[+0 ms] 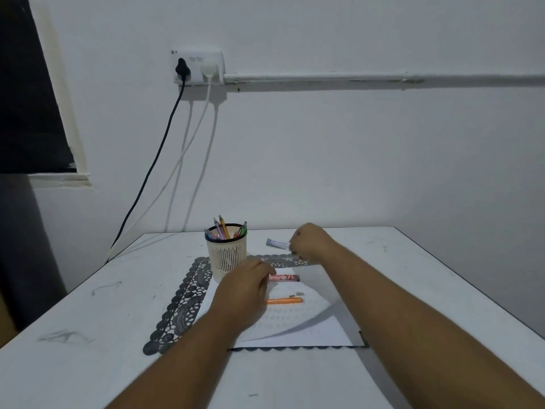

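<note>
My right hand point(309, 242) reaches over the far side of the white table point(88, 320) and pinches one end of a small white-and-blue packet point(276, 243). My left hand point(246, 286) rests on a white sheet of paper point(309, 329), its fingertips touching the left end of a red lead case point(284, 278). An orange mechanical pencil point(285, 300) lies on the paper just right of the left hand, with a tiny grey piece point(300, 294) above it.
A cream mesh pen holder point(226, 255) with several pens stands left of the hands on a grey lace placemat point(182, 302). A black cable point(153, 163) and white cables hang from a wall socket point(197, 66) down behind the table. The wall is close behind.
</note>
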`<state>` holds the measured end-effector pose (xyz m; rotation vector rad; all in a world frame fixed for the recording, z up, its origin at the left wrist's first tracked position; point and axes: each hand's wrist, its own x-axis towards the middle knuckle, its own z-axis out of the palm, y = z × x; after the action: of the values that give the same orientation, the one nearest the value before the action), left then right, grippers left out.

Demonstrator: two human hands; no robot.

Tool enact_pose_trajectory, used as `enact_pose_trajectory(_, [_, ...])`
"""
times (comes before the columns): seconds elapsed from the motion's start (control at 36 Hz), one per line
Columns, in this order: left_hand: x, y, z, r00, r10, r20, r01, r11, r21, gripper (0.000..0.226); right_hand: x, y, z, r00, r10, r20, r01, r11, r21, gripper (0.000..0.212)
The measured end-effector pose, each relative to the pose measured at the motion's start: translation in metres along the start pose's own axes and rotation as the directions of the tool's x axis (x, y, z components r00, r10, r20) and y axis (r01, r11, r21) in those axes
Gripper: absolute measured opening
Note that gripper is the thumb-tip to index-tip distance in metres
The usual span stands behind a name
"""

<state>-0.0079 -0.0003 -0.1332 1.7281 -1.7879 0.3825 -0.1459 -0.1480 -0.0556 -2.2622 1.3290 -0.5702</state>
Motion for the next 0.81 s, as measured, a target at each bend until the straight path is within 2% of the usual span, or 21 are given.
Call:
enact_pose_trajectory(0.17, [-0.002, 0.005, -0.002, 0.992, -0.034, -0.123, 0.029, 0.999, -0.038, 0.017, -0.056, 0.014, 0.026, 0.999, 0.054, -0.003, -0.047, 0.906, 0.420, 0.014])
enact_pose_trajectory(0.22, [-0.001, 0.003, 0.000, 0.991, -0.027, -0.134, 0.022, 0.999, -0.038, 0.016, -0.064, 0.024, 0.041, 0.998, 0.060, 0.021, -0.060, 0.776, 0.628, 0.011])
enact_pose_trajectory(0.28, [0.001, 0.000, 0.002, 0.991, -0.022, -0.133, 0.019, 0.999, -0.029, 0.024, -0.067, 0.031, 0.048, 0.999, 0.021, 0.029, -0.036, 0.665, 0.746, 0.010])
enact_pose_trajectory(0.36, [0.001, -0.001, 0.003, 0.991, -0.017, -0.130, 0.015, 1.000, -0.014, 0.037, -0.066, 0.035, 0.049, 0.999, -0.047, 0.016, 0.017, 0.628, 0.778, 0.007])
enact_pose_trajectory(0.44, [0.001, 0.001, 0.002, 0.990, -0.026, -0.138, 0.029, 0.999, 0.019, 0.036, -0.067, 0.033, 0.047, 0.998, -0.070, -0.006, 0.042, 0.523, 0.851, 0.009])
enact_pose_trajectory(0.67, [0.001, -0.001, 0.001, 0.994, -0.035, -0.106, 0.040, 0.998, 0.046, 0.026, -0.063, 0.033, 0.050, 0.995, -0.090, 0.032, 0.014, 0.472, 0.881, 0.006])
enact_pose_trajectory(0.81, [0.000, 0.000, -0.002, 0.993, -0.025, -0.112, 0.029, 0.999, 0.035, 0.026, -0.060, 0.039, 0.049, 0.993, -0.096, 0.074, -0.025, 0.432, 0.902, 0.019])
